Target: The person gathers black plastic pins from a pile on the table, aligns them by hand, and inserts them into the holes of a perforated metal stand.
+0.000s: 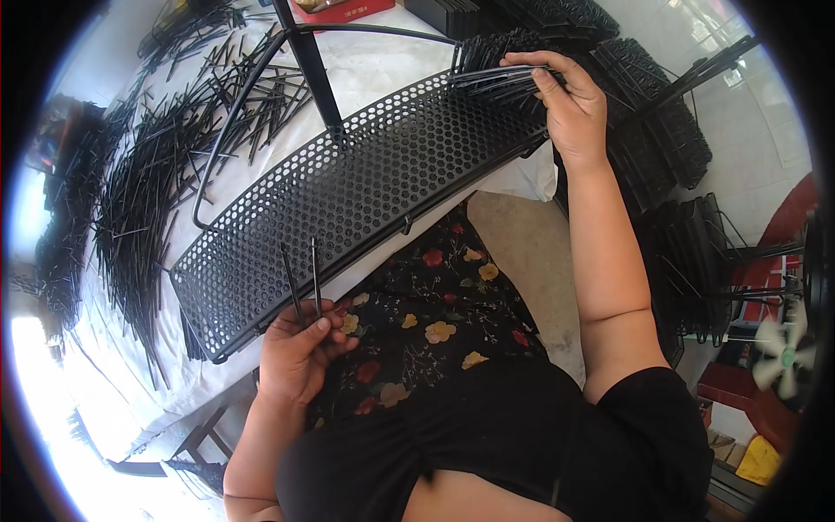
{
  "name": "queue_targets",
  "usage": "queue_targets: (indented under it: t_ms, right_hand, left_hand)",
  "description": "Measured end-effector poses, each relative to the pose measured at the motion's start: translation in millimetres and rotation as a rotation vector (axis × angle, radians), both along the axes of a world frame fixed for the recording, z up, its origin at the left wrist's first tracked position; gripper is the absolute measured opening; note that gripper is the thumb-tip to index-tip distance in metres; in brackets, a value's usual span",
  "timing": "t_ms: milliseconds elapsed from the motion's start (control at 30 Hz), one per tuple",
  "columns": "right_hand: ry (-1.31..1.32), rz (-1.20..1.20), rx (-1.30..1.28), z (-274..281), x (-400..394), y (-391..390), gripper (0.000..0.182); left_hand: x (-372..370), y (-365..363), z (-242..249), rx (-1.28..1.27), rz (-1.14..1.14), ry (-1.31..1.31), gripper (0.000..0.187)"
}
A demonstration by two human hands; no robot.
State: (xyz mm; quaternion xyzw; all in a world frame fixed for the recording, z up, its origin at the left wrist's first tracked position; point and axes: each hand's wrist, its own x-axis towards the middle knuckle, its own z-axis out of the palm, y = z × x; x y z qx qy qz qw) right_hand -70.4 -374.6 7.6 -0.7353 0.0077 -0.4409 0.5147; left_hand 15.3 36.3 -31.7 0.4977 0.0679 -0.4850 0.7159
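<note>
My left hand pinches two thin black rods that stick up past the near left edge of a black perforated metal shelf. At the shelf's far right end, my right hand is closed with its thumb and fingers on a few thin black rods. These lie over a dense bundle of dark rods at that end. A bent black bar and a flat upright post rise from the shelf's far side.
A large loose heap of black rods spreads over the white-covered table on the left. Stacked black bundles stand at the right. A red box sits at the back, and a small fan is at lower right.
</note>
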Motion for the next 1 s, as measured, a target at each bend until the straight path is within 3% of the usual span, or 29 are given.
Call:
queue_targets:
  t_ms: [67, 233, 1000]
  right_hand:
    - [-0.017, -0.014, 0.031, -2.3, -0.3, 1.9, 0.017]
    - [0.017, -0.163, -0.17, -4.7, -2.6, 5.3, 0.016]
    - [-0.022, -0.195, 0.037, -3.5, 5.0, 9.3, 0.018]
  left_hand:
    - [0.2, -0.3, 0.3, 0.006, -0.005, -0.009, 0.021]
    - [2.3, 1.8, 1.2, 0.009, -0.027, -0.004, 0.018]
    - [3.9, -0.1, 4.2, 0.022, -0.018, 0.002, 0.015]
